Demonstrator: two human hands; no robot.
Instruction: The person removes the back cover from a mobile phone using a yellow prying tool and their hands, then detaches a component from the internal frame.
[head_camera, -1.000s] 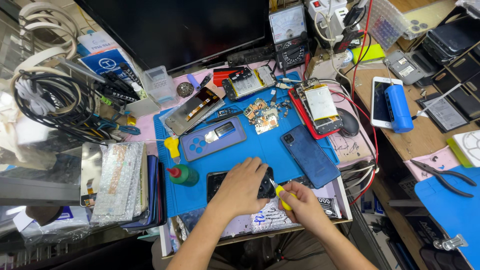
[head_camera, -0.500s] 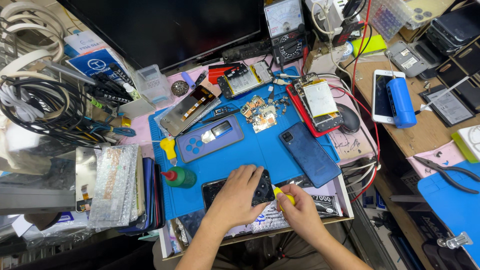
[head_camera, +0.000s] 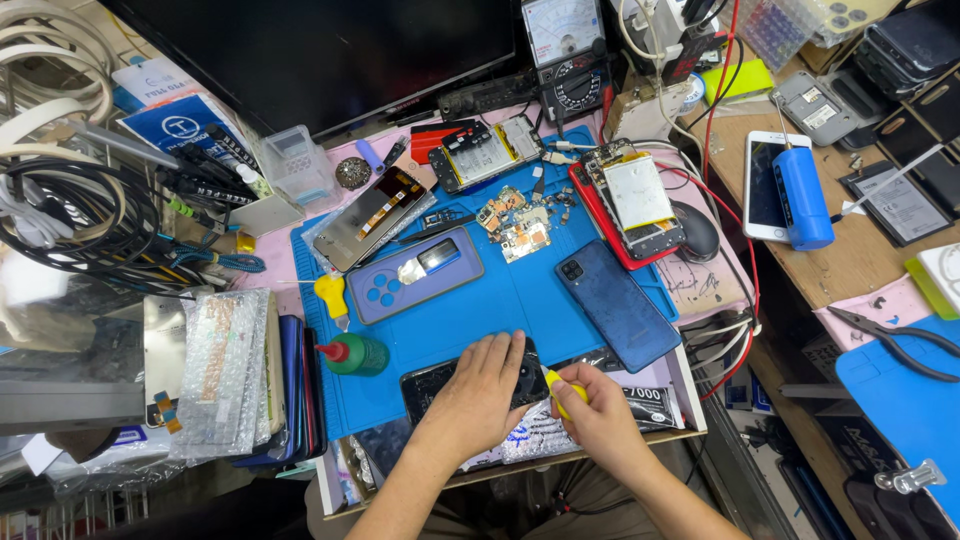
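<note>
My left hand lies flat on a black phone at the near edge of the blue work mat, pressing it down. My right hand grips a small yellow-handled screwdriver whose tip points at the phone's right end. Both hands sit close together, almost touching. Most of the phone is hidden under my left palm.
A dark blue phone back, a purple case, circuit boards, an opened red phone and a green bottle lie on the mat. A meter stands behind. Cables pile at the left. Pliers lie at the right.
Both hands stay on the black phone with only small shifts. The view has drifted slightly, so the desk sits a little differently in frame.
</note>
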